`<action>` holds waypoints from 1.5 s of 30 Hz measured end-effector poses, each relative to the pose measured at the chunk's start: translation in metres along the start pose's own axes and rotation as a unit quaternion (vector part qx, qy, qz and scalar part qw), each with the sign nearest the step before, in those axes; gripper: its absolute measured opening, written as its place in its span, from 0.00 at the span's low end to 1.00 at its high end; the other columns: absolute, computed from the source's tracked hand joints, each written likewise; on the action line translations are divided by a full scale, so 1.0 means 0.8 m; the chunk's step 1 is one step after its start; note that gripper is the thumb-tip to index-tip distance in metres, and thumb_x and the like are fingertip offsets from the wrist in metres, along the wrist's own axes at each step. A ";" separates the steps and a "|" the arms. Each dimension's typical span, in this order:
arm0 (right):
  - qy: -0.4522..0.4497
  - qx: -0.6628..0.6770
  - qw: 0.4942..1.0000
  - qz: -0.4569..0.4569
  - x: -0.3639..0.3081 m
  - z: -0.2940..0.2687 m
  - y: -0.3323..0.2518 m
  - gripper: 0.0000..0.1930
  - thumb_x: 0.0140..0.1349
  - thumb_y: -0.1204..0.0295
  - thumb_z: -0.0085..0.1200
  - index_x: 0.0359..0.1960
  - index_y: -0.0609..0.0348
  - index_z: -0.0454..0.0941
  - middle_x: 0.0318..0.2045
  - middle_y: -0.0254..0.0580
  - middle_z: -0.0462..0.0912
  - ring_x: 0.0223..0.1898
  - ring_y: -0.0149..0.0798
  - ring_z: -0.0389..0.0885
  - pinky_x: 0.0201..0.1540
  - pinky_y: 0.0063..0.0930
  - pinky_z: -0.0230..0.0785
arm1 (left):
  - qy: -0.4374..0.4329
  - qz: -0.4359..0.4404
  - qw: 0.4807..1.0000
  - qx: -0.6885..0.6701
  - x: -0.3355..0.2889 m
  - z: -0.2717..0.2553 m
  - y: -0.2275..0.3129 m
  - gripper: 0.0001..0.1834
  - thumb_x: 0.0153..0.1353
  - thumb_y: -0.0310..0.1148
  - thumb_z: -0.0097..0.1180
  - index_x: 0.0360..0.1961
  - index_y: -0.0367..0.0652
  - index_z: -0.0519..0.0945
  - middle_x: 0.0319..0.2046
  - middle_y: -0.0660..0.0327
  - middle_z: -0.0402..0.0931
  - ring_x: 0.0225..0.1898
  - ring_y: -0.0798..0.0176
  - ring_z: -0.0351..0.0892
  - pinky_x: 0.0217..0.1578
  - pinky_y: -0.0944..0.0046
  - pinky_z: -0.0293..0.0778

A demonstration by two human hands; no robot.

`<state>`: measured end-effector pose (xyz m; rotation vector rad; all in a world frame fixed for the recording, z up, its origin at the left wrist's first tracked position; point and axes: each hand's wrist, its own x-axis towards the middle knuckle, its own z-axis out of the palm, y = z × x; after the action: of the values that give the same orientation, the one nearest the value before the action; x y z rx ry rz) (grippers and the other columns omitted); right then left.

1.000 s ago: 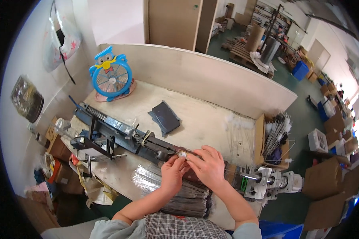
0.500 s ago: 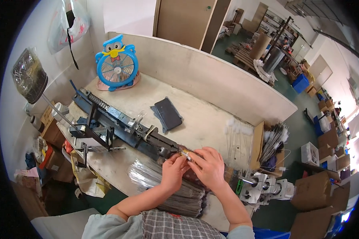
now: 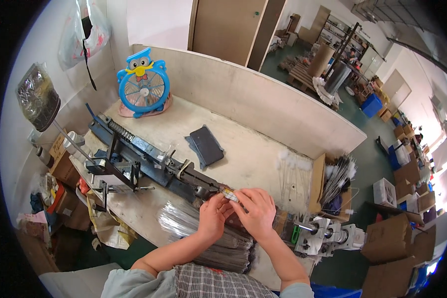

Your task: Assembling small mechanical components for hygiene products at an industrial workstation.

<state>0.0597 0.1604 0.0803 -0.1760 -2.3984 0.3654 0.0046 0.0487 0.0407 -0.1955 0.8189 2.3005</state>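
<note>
My left hand and my right hand meet at the near end of a long dark metal bench fixture. A small white-and-yellow piece sits at their fingertips, too small to name. The right fingers are closed on it. The left fingers are bent in a pinch beside it, and what they grip is hidden. Below my hands lies a thick bundle of thin silvery wires, partly covered by my left forearm.
A blue cartoon-shaped fan stands at the back left. A dark flat pad lies mid-table. White-tipped wires fill a cardboard box at right, behind a metal clamp device. A black-framed stand is at left; a low partition edges the table.
Both hands stay together at the fixture's end, with the fingers shifted slightly. More of the small white-and-yellow piece shows now. The whole view has moved a little.
</note>
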 end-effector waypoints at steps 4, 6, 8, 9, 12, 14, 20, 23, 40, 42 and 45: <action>-0.024 0.023 0.999 -0.021 0.003 0.000 -0.004 0.13 0.45 0.67 0.64 0.35 0.50 0.82 0.35 0.30 0.80 0.40 0.38 0.76 0.41 0.32 0.67 | 0.005 -0.001 1.000 -0.003 0.005 -0.007 -0.003 0.13 0.66 0.39 0.42 0.41 0.42 0.72 0.39 0.61 0.74 0.42 0.64 0.75 0.45 0.61 0.71; -0.033 0.029 0.999 -0.020 0.004 0.003 -0.005 0.12 0.45 0.67 0.63 0.35 0.49 0.82 0.36 0.30 0.79 0.41 0.39 0.75 0.41 0.33 0.67 | 0.002 0.002 1.000 -0.007 0.002 -0.003 -0.002 0.13 0.65 0.39 0.41 0.40 0.42 0.73 0.38 0.61 0.76 0.41 0.64 0.76 0.44 0.62 0.72; -0.040 0.035 0.998 -0.014 0.005 0.007 -0.004 0.12 0.46 0.66 0.63 0.35 0.49 0.82 0.36 0.31 0.79 0.41 0.39 0.75 0.42 0.33 0.66 | -0.001 0.007 1.000 -0.011 0.003 -0.002 -0.001 0.13 0.65 0.38 0.41 0.40 0.41 0.74 0.37 0.60 0.77 0.39 0.64 0.77 0.43 0.63 0.72; -0.040 0.037 0.998 -0.015 0.006 0.008 -0.004 0.12 0.46 0.66 0.63 0.35 0.49 0.82 0.36 0.31 0.79 0.41 0.39 0.75 0.42 0.33 0.66 | -0.012 0.002 1.000 0.001 0.002 -0.004 -0.001 0.15 0.66 0.40 0.39 0.41 0.42 0.73 0.39 0.61 0.75 0.42 0.64 0.76 0.46 0.61 0.71; -0.051 0.046 0.998 -0.006 0.008 0.010 -0.005 0.12 0.46 0.67 0.63 0.35 0.49 0.82 0.36 0.31 0.79 0.41 0.39 0.75 0.42 0.33 0.67 | -0.020 0.001 1.000 0.010 0.003 -0.005 -0.001 0.16 0.67 0.42 0.37 0.42 0.42 0.72 0.41 0.61 0.74 0.45 0.64 0.75 0.48 0.60 0.70; -0.067 0.053 0.996 -0.004 0.008 0.011 -0.004 0.13 0.47 0.68 0.62 0.36 0.48 0.81 0.37 0.30 0.79 0.44 0.36 0.74 0.43 0.33 0.66 | -0.018 0.003 1.000 0.008 0.003 -0.006 -0.002 0.16 0.67 0.42 0.37 0.43 0.42 0.72 0.41 0.61 0.75 0.45 0.63 0.75 0.48 0.60 0.70; -0.048 0.072 0.996 0.004 0.013 0.006 -0.005 0.12 0.47 0.68 0.62 0.35 0.49 0.81 0.37 0.29 0.79 0.42 0.36 0.75 0.42 0.31 0.66 | -0.012 -0.006 1.000 -0.009 0.004 -0.008 -0.004 0.15 0.66 0.41 0.39 0.43 0.42 0.72 0.40 0.60 0.76 0.43 0.61 0.76 0.48 0.58 0.71; -0.025 0.069 0.997 -0.006 0.010 -0.002 -0.003 0.12 0.44 0.70 0.64 0.33 0.53 0.82 0.35 0.33 0.80 0.39 0.40 0.77 0.40 0.33 0.68 | -0.017 -0.007 1.000 -0.022 0.002 -0.006 -0.001 0.13 0.65 0.37 0.42 0.41 0.41 0.73 0.39 0.60 0.76 0.42 0.62 0.77 0.46 0.59 0.72; -0.017 0.038 0.999 0.014 0.001 0.003 -0.002 0.14 0.43 0.69 0.64 0.35 0.53 0.81 0.36 0.32 0.80 0.39 0.38 0.77 0.41 0.30 0.67 | 0.017 0.014 1.000 0.009 -0.002 0.011 0.001 0.05 0.60 0.28 0.51 0.36 0.40 0.74 0.35 0.62 0.76 0.37 0.68 0.77 0.40 0.67 0.73; -0.010 0.032 0.999 0.018 0.000 0.003 -0.002 0.14 0.43 0.69 0.64 0.35 0.53 0.81 0.35 0.32 0.80 0.39 0.38 0.77 0.40 0.30 0.67 | 0.007 0.013 1.000 0.017 -0.005 0.011 0.002 0.05 0.60 0.28 0.51 0.37 0.39 0.74 0.36 0.62 0.76 0.38 0.68 0.77 0.40 0.67 0.73; 0.001 0.013 1.000 0.009 0.000 -0.002 -0.001 0.13 0.43 0.69 0.64 0.34 0.52 0.81 0.34 0.31 0.80 0.37 0.38 0.77 0.39 0.29 0.67 | -0.001 0.016 0.999 0.031 -0.004 0.012 0.002 0.05 0.59 0.28 0.52 0.36 0.40 0.73 0.35 0.62 0.76 0.38 0.67 0.77 0.40 0.66 0.72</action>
<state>0.0610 0.1603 0.0815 -0.1864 -2.3901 0.4055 0.0065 0.0517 0.0500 -0.1538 0.8969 2.3002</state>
